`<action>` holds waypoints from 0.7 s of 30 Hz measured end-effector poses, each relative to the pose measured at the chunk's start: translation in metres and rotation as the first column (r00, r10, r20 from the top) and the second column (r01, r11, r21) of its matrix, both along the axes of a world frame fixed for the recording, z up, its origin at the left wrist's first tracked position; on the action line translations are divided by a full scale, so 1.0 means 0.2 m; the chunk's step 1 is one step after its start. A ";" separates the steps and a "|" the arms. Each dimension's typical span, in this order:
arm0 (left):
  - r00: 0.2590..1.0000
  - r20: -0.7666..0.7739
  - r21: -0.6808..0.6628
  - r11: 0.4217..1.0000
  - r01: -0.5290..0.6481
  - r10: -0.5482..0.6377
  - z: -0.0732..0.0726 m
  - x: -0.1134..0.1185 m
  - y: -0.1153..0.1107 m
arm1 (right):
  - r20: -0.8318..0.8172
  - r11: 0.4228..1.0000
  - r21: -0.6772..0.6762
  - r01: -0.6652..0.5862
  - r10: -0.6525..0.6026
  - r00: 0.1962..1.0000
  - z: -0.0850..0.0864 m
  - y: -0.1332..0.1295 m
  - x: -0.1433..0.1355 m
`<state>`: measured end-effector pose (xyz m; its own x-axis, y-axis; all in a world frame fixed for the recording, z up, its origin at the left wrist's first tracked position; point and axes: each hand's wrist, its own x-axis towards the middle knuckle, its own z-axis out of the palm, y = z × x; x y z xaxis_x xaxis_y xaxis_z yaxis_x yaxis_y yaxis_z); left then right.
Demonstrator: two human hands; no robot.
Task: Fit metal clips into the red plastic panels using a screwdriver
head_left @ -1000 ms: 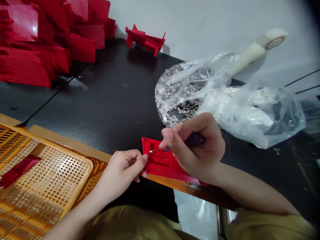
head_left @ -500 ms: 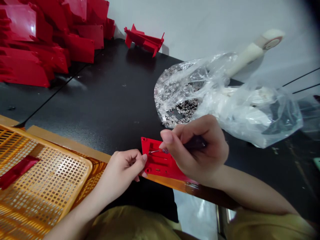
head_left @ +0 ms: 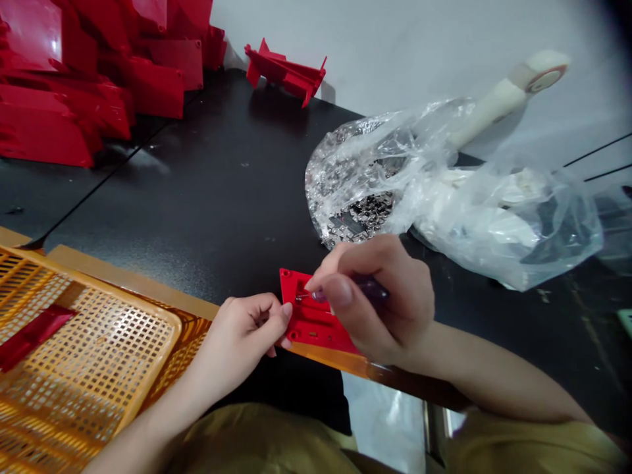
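A red plastic panel [head_left: 323, 338] with raised ribs and holes lies at the table's front edge. My left hand [head_left: 254, 324] pinches its left edge between thumb and fingers. My right hand [head_left: 378, 296] is closed around a screwdriver [head_left: 372, 288] with a dark purple handle, held at a low slant. Its thin metal shaft points left, and the tip reaches a small metal piece [head_left: 299, 298] in a recess of the panel. Whether the tip touches that piece is too small to tell. My right hand covers the panel's right part.
Red plastic parts [head_left: 143, 85] are piled at the back left, with a single red part [head_left: 286, 71] by the wall. A clear plastic bag [head_left: 345, 151] with small metal pieces [head_left: 372, 214] lies behind my right hand. An orange basket [head_left: 162, 316] holding a red strip [head_left: 37, 336] stands left.
My right hand and the screwdriver have shifted slightly left, and the handle lies a little lower toward the panel. My left hand and the panel have stayed nearly still.
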<state>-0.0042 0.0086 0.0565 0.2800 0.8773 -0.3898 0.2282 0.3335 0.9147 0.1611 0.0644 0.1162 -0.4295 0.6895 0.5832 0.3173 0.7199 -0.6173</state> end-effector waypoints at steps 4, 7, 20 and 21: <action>1.000 -0.019 0.009 1.000 0.005 -0.005 0.00 0.00 0.00 | 0.114 0.997 0.056 0.059 -0.065 0.991 0.02 -0.01 0.02; 1.000 -0.028 0.027 1.000 0.011 -0.010 -0.01 0.00 0.00 | 0.119 0.993 0.073 0.088 -0.096 0.988 0.01 -0.01 0.02; 0.998 -0.061 0.025 1.000 0.017 -0.015 -0.01 0.00 0.00 | 0.150 0.999 -0.037 0.016 -0.011 0.989 0.04 0.02 0.05; 0.998 -0.067 0.029 0.999 0.020 -0.018 -0.01 0.00 0.00 | 0.154 0.998 -0.055 0.008 0.001 0.988 0.04 0.02 0.05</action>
